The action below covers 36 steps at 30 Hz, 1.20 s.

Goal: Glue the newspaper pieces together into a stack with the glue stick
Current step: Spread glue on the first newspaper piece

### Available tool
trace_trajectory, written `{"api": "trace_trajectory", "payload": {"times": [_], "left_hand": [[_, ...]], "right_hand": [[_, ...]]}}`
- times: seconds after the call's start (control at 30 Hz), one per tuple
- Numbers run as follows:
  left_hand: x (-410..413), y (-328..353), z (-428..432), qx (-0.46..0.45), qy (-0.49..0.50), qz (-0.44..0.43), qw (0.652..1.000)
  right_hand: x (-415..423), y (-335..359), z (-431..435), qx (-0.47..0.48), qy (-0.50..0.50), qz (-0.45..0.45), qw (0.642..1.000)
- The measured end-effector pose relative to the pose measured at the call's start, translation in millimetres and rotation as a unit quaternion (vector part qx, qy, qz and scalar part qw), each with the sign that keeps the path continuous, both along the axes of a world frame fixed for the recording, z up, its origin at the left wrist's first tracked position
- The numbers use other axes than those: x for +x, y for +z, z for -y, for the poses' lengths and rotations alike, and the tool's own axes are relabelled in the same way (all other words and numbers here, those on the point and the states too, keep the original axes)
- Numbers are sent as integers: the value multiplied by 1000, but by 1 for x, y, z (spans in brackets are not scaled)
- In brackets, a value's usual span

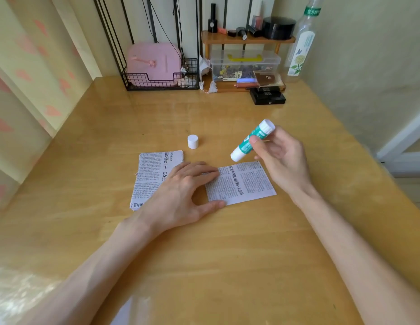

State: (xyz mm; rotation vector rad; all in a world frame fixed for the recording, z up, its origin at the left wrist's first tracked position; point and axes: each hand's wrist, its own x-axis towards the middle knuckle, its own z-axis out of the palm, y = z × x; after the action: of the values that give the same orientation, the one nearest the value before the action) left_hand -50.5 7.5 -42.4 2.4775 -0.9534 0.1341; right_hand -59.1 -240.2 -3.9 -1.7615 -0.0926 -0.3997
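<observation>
A single newspaper piece (245, 182) lies flat on the wooden table (204, 254). My left hand (183, 191) presses its left edge with straight fingers and thumb. To the left lies a small pile of newspaper pieces (152, 174), partly under my left hand. My right hand (278, 158) grips a green and white glue stick (252, 140), uncapped, tilted with its lower end just above the single piece's top edge. The white cap (193, 141) stands on the table behind the papers.
At the back stand a black wire basket (157, 80) with a pink object, a clear plastic box (245, 65) under a small wooden shelf (247, 39), a black box (267, 97) and a tall clear bottle (301, 43). Walls close in left and right.
</observation>
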Motion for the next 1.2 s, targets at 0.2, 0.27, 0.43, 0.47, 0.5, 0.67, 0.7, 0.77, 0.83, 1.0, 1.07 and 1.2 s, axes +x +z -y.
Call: {"api": "trace_trajectory", "payload": {"times": [0.2,0.27,0.43,0.47,0.5,0.67,0.7,0.77,0.83,1.0,1.07,1.2], "left_hand": [[6,3,-1,1,-35,-47,998],[6,3,-2,-32,-30,-52,998],[4,2,-9,-79,18,11,997],[2,3,-11,-72,28,41,996],[-2,4,-12,-64,35,70,995],[-9,0,-9,-40,53,80,995],[-9,-1,-8,-36,56,75,995],[-9,-3,-6,-36,66,65,995],[-9,-3,-6,-41,75,65,994],[-8,-6,-5,-21,101,61,993],[-7,-7,-4,-14,111,55,992],[-6,-6,-5,-5,133,35,990]], "right_hand": [[-8,0,1,-189,85,8,978],[-10,-1,-3,-189,91,12,978],[-16,-8,-19,-193,95,36,976],[-17,-9,-22,-195,97,39,975],[-17,-11,-25,-196,100,40,975],[-18,-11,-30,-195,121,34,973],[-18,-11,-31,-194,121,33,973],[-18,-10,-32,-191,121,32,974],[-18,-9,-32,-200,123,33,972],[-18,-8,-31,-205,140,0,969],[-18,-8,-30,-206,137,-9,969],[-17,-12,-30,-227,133,-17,965]]}}
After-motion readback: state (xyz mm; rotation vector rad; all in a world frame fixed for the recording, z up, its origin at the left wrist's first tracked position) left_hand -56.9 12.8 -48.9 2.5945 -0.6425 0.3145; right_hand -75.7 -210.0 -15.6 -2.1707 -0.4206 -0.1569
